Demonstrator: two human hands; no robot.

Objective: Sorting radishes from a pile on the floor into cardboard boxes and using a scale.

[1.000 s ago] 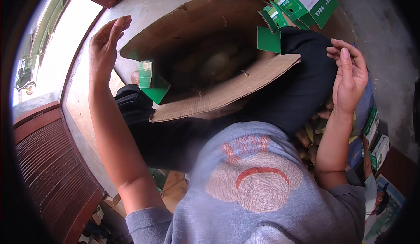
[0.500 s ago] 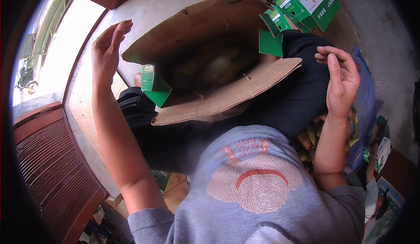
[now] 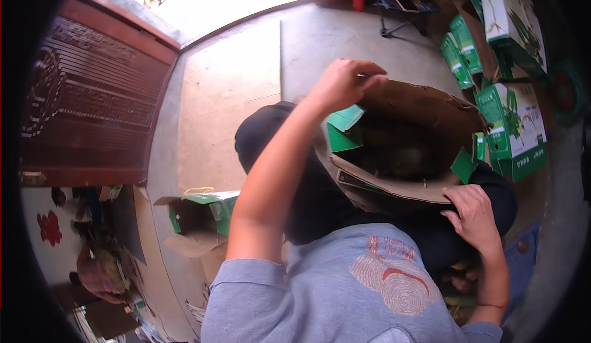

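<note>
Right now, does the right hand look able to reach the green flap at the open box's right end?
Probably yes: the right hand is at the near cardboard flap, the green flap stands just beyond, and nothing visible blocks the way.

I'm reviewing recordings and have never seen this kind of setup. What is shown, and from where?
There is no machine, just two bare hands. A wide fisheye camera worn on the head looks down, so straight edges bend. An open cardboard box sits between the knees, its inside dark. The left hand is by the far flap's left end; the right hand is at the near flap's right end. Whether either has a firm grip is unclear. On the floor, a tan board lies to the left and green-and-white cartons stand to the right.
</note>
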